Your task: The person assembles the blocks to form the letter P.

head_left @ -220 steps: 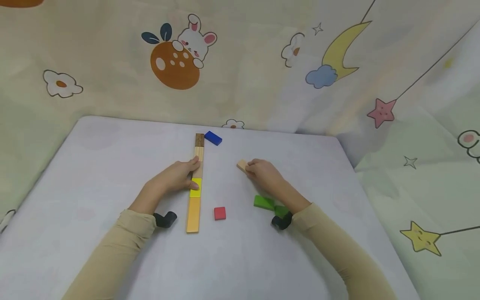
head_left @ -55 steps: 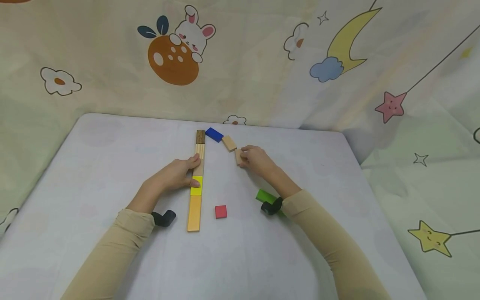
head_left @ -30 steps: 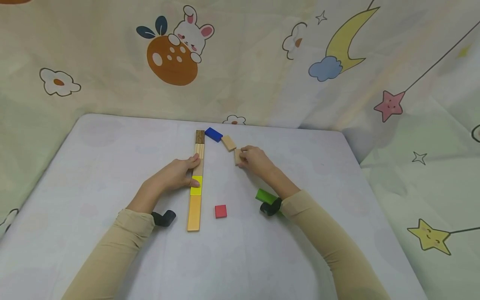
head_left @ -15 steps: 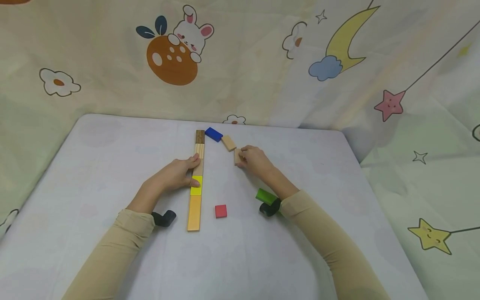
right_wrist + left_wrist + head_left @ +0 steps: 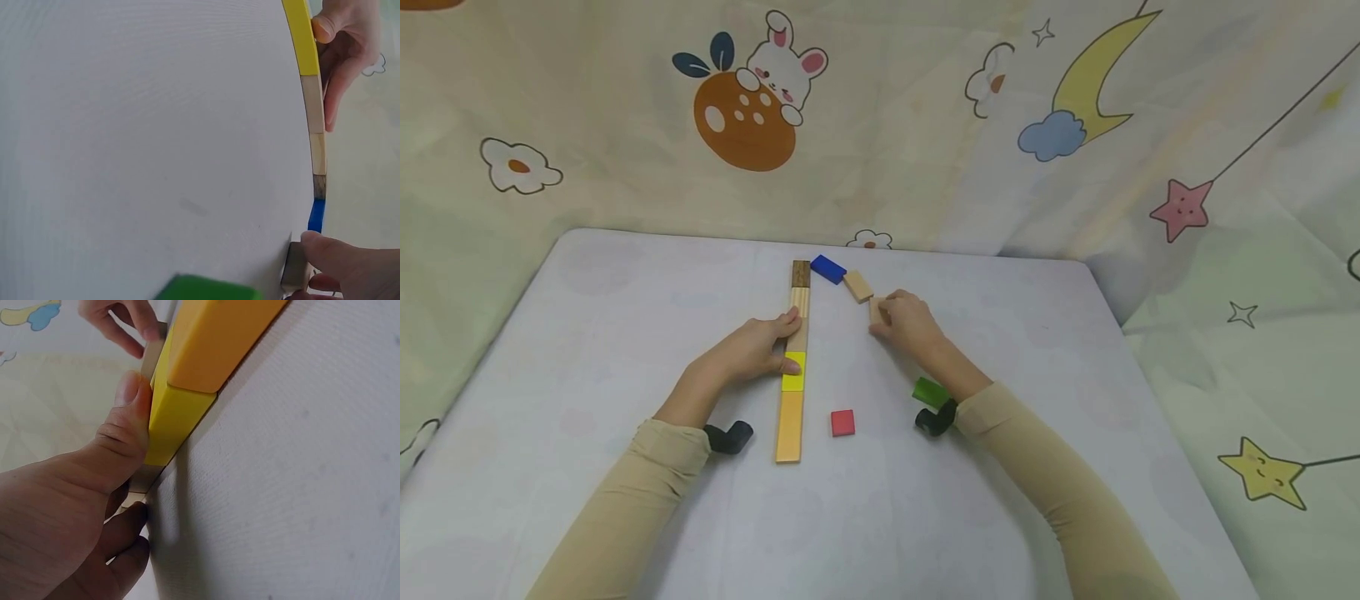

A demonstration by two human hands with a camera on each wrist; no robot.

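My left hand (image 5: pixel 741 354) rests along a straight row of blocks, its thumb on the yellow block (image 5: pixel 178 419) and its index fingertip on the pale wooden blocks farther up. An orange block (image 5: pixel 788 429) forms the near end of this row, a dark brown block (image 5: pixel 801 273) the far end. From there a blue block (image 5: pixel 828 269) and a light wooden block (image 5: pixel 858 287) slant off to the right, corner to corner. Just past them my right hand (image 5: pixel 913 325) pinches another light wooden block (image 5: pixel 294 265), partly covered by the fingers, close to the previous one's corner.
A red block (image 5: pixel 842 422) lies right of the row's near end. Something green (image 5: pixel 929 392) lies under the right forearm, partly hidden by the black wrist camera (image 5: pixel 936 418). Behind the white table (image 5: pixel 625 283) hangs a printed cloth (image 5: pixel 887 125).
Since the earliest frame, a light wooden block has come to lie beside the blue one, and my right hand has moved farther back with another. Lately it shifts only slightly; my left hand stays put.
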